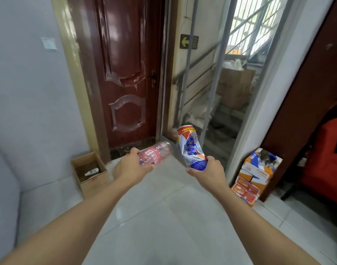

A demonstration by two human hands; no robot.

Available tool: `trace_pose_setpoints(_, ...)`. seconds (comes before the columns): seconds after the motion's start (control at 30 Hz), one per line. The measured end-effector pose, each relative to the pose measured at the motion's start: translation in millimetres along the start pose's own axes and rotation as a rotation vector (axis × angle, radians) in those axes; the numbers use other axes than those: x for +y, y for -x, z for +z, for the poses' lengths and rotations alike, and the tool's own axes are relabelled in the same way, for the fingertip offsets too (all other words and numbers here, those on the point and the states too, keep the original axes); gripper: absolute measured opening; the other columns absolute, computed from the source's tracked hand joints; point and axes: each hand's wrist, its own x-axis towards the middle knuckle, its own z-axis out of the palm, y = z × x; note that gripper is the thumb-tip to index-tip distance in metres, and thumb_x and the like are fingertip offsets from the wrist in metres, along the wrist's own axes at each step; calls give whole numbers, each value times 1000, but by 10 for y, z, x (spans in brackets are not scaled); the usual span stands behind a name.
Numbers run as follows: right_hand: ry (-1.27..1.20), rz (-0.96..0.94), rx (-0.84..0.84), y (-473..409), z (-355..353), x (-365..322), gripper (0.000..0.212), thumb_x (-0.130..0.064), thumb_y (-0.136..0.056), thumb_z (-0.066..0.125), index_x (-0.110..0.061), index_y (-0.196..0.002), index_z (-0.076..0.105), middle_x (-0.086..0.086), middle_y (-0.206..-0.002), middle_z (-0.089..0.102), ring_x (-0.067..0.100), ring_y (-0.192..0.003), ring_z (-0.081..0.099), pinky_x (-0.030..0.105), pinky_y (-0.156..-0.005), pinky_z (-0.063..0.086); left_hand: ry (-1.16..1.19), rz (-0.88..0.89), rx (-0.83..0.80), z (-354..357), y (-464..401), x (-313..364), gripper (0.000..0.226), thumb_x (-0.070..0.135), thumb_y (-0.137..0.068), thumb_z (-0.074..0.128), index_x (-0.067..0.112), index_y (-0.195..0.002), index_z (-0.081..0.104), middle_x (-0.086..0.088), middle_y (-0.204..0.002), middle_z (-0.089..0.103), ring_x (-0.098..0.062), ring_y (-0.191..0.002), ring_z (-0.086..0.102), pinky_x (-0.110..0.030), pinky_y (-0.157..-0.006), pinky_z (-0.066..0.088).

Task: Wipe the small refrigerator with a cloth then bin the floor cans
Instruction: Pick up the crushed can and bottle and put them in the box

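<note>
Both forearms extended fwd from bottom of frame, converging toward ctr. Left hand (130, 167): grip wrapped round base of pink-labelled clear bottle (156, 154), bottle lying near horizontal, top pointing right. Right hand (208, 170): grip clenched on lower end of crumpled red-white-blue can (190, 147), can roughly upright, tilted left, top rim just right of bottle's top. Both items held above tiled floor (163, 217), ctr frame. Open cardboard box (90, 170) on floor at left, 1 small bottle inside.

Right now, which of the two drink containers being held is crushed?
The blue, white and red can in the right hand; its middle is dented. The pink bottle in the left hand keeps its shape.
</note>
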Motion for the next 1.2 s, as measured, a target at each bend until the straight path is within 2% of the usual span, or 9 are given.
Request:
trace_pose_setpoints(0.1, -4, -10, -1, -625, 57, -96, 65, -43, -65, 80, -14, -116, 52, 4, -112, 55, 18, -91, 60, 40, -82, 56, 8, -22, -6, 160, -575, 168, 62, 58, -67, 67, 26, -115, 46, -3, -107, 64, -27, -98, 61, -33, -77, 49)
trace_pose_setpoints(0.37, -2, -50, -59, -2044, 340, -367, 66, -42, -67, 79, -10, -118, 52, 7, -114, 54, 21, -96, 59, 41, -87, 53, -36, -85, 35, 370, -1813, 412, 60, 56, -66, 67, 27, -113, 45, -2, -105, 64, -28, -96, 61, -33, -76, 48)
trace_pose_setpoints(0.53, -16, -105, -132, -3019, 680, -514, 71, -42, -69, 80, -12, -125, 49, 7, -120, 51, 20, -100, 58, 32, -84, 52, -44, -152, 81, 570, -2554, 456, 60, 56, -67, 68, 25, -113, 45, -3, -107, 64, -27, -96, 60, -33, -76, 49)
trace_pose_setpoints(0.7, -43, -184, -238, -4118, 1027, -703, 75, -42, -69, 81, -13, -128, 46, 6, -123, 51, 19, -105, 57, 33, -89, 52, -27, -284, 144, 775, -3346, 596, 63, 51, -68, 71, 23, -118, 48, -4, -111, 64, -27, -98, 61, -39, -83, 52)
trace_pose_setpoints(0.83, 3, -262, -332, -4850, 1237, -880, 74, -43, -70, 79, -12, -128, 46, 7, -123, 50, 21, -106, 56, 27, -83, 47, -50, -408, 199, 885, -3803, 674, 62, 51, -70, 71, 22, -119, 47, -3, -109, 64, -24, -94, 61, -34, -76, 52)
trace_pose_setpoints(0.97, -6, -314, -457, -5386, 1561, -1065, 73, -40, -70, 81, -8, -127, 49, 10, -122, 53, 25, -104, 59, 35, -88, 52, -55, -515, 225, 954, -4142, 616, 59, 53, -69, 71, 22, -115, 48, -3, -107, 65, -25, -95, 62, -29, -70, 46)
trace_pose_setpoints(1.1, -3, -374, -544, -5809, 2006, -1317, 76, -41, -70, 80, -10, -130, 45, 9, -125, 51, 24, -107, 57, 31, -86, 48, -30, -619, 256, 994, -4503, 426, 62, 52, -68, 73, 22, -116, 48, -3, -109, 64, -25, -96, 62, -32, -75, 50)
trace_pose_setpoints(1.2, 22, -428, -586, -6122, 2360, -1565, 82, -43, -69, 80, -8, -133, 43, 10, -128, 47, 26, -112, 53, 32, -89, 45, -42, -666, 292, 996, -4833, 221, 57, 50, -70, 72, 21, -112, 47, -4, -108, 64, -24, -92, 62, -31, -73, 50)
